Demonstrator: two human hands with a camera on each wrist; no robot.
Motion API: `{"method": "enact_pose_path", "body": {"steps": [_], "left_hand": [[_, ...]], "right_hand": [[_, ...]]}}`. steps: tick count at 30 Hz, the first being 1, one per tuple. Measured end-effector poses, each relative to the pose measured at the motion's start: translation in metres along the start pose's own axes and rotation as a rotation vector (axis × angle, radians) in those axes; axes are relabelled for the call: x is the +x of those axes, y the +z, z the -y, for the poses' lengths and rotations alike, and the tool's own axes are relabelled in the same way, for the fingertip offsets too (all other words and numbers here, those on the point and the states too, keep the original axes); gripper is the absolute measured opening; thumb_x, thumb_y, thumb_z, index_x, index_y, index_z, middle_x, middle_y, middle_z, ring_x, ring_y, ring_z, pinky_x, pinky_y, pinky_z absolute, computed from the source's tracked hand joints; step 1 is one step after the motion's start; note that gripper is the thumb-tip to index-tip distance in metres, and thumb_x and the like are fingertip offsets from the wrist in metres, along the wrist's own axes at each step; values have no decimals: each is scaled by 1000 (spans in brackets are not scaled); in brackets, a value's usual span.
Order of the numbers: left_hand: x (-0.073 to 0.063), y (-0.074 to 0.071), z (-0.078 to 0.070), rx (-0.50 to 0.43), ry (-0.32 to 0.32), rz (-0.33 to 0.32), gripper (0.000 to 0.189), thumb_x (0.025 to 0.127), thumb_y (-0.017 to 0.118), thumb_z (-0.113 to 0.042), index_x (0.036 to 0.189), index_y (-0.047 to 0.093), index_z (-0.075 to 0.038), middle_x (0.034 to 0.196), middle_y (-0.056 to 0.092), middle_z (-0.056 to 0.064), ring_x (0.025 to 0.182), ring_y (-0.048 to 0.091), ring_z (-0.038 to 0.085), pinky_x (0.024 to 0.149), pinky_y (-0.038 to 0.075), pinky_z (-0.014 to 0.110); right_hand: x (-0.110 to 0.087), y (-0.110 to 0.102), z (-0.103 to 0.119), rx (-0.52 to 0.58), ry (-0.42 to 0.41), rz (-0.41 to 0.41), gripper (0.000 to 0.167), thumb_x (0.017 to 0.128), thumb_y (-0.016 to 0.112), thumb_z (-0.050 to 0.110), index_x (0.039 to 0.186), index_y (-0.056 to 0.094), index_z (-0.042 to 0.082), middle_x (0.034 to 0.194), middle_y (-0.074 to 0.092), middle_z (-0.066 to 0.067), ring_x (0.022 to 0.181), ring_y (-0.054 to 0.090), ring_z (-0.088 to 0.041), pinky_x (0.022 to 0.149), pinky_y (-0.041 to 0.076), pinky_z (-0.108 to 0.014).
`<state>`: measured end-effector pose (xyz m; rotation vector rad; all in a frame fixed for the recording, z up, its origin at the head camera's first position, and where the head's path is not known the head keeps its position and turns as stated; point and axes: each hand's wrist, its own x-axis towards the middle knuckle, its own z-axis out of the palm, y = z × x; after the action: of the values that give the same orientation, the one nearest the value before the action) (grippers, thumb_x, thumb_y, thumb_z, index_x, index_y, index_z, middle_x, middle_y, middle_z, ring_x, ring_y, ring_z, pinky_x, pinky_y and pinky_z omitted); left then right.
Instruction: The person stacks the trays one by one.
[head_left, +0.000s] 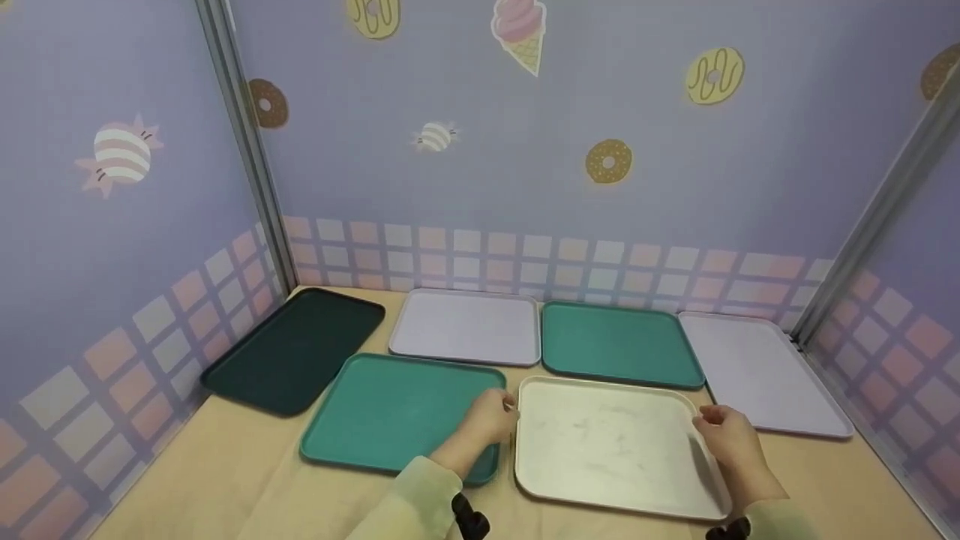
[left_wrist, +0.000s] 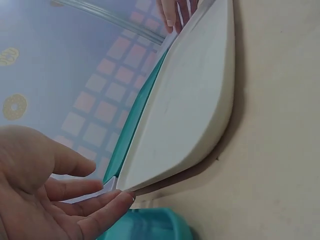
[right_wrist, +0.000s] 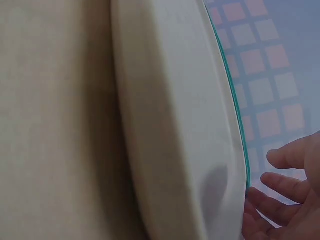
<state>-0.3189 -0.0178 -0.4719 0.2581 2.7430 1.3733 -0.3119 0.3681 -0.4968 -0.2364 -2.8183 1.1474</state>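
A cream tray [head_left: 611,446] lies on the table at front right, with faint grey marks on its surface. My left hand [head_left: 491,416] is at its left edge, over the right side of a green tray [head_left: 401,409]. In the left wrist view, the left fingers [left_wrist: 107,205] reach out loosely, their tips at the cream tray's rim, the thumb apart. At the opposite edge is my right hand [head_left: 729,439]. Its fingers [right_wrist: 272,205] extend loosely by the rim in the right wrist view, thumb lifted away. Whether the right fingertips press the rim is hard to tell.
Behind stand a pale lilac tray [head_left: 465,326], a second green tray [head_left: 621,343] and another lilac tray [head_left: 765,373] at right. A dark green tray [head_left: 296,351] lies far left. Walls [head_left: 525,187] with metal corner posts enclose the table [head_left: 225,472].
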Motion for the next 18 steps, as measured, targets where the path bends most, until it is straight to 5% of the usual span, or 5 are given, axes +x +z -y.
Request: {"method": "enact_pose_path", "body": {"steps": [8,11,14,16,18], "left_hand": [[0,5,-1,31,-22,44,26,97,57,-1,120,65,10,112,69,23,98,69,33,82,61,47],[-1,5,-5,70,-25,40,13,95,57,2,90,68,4,82,66,11,69,61,20,61,54,35],[-3,6,-9,111,-48,49,34,92,55,7,62,49,-8,56,43,1,47,40,13,44,34,26],[-6,8,-13,166,-56,55,38,91,55,8,61,43,-11,54,39,1,43,37,12,42,29,24],[-8,10,-17,237,-54,53,30,89,57,10,65,51,-7,57,49,6,41,44,15,40,32,24]], "right_hand": [[2,3,-3,0,11,7,46,100,54,14,131,53,-21,126,60,-40,120,57,-53,102,49,-58],[2,3,-5,-14,11,6,47,100,54,14,132,52,-21,127,59,-40,120,57,-54,102,50,-58],[2,3,-7,-30,0,6,48,100,53,13,133,52,-21,127,60,-40,119,58,-53,99,53,-56],[3,2,-9,-39,-10,7,47,100,54,13,132,53,-21,125,61,-40,117,59,-53,96,55,-54],[5,2,-11,-49,-15,15,46,99,54,12,132,54,-21,125,61,-40,117,59,-53,95,56,-54]]}}
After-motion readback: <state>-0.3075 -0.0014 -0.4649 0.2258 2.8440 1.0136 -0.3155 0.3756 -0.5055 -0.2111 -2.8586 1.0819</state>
